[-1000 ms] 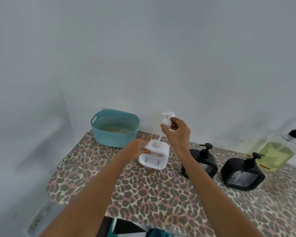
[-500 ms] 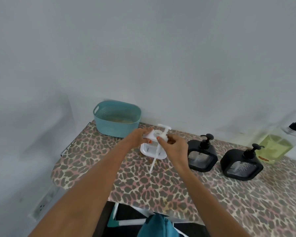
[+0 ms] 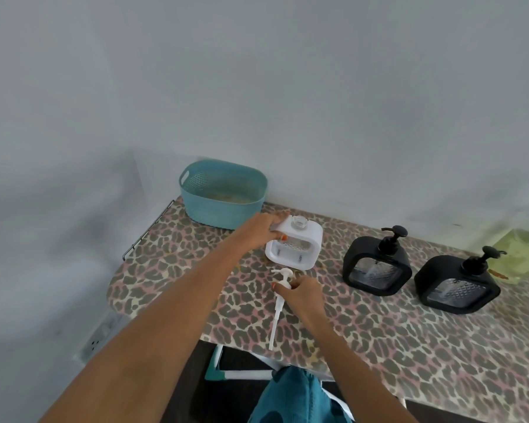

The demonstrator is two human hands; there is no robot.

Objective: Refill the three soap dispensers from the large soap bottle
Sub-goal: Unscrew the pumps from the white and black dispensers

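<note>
A white soap dispenser (image 3: pixel 300 248) stands on the leopard-print board (image 3: pixel 379 325) with its neck uncovered. My left hand (image 3: pixel 261 230) grips its left top corner. Its white pump (image 3: pixel 279 303) lies on the board in front of it, tube pointing toward me, and my right hand (image 3: pixel 303 290) holds the pump's collar. Two black dispensers (image 3: pixel 376 264) (image 3: pixel 457 282) with pumps on stand to the right. The large clear soap bottle (image 3: pixel 522 254) with yellow-green liquid sits at the far right against the wall.
A teal plastic basket (image 3: pixel 223 193) stands at the board's back left by the wall. The board's left end is rounded with a wire rack (image 3: pixel 147 230) at its edge. A wall socket (image 3: pixel 95 343) lies below left. Teal cloth (image 3: pixel 290 398) hangs near me.
My right hand pulled the pump out of the white dispenser, carried it down and laid it on the board in front. My left hand stayed on the dispenser.
</note>
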